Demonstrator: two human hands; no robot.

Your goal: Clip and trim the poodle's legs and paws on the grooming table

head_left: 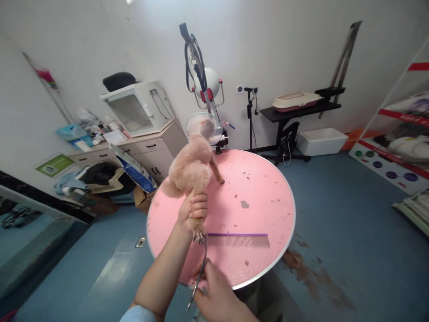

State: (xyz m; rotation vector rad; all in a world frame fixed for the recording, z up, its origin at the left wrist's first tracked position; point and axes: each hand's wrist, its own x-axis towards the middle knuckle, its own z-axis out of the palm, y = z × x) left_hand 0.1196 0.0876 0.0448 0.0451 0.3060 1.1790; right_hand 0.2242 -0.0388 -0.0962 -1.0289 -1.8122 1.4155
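A small dog (192, 163) with clipped apricot fur stands on a round pink grooming table (264, 188), facing away and wearing a clear cone collar (191, 123). My left hand (194, 210) is wrapped around one of its hind legs, and the paw (198, 234) with dark claws shows below my fingers. Close to that paw are the blades of a pair of metal scissors (201, 272), held in my right hand (217, 288). Part of the right-hand grip is hidden. A long-toothed comb with a purple spine (238, 235) lies just right of the paw.
Hair clumps and a grey patch (244, 204) mark the tabletop. A grooming arm with black straps (197, 62) rises behind the dog. Cabinets (147, 150) stand at back left, a black table (301, 112) at back right. Cut hair (304, 268) litters the floor.
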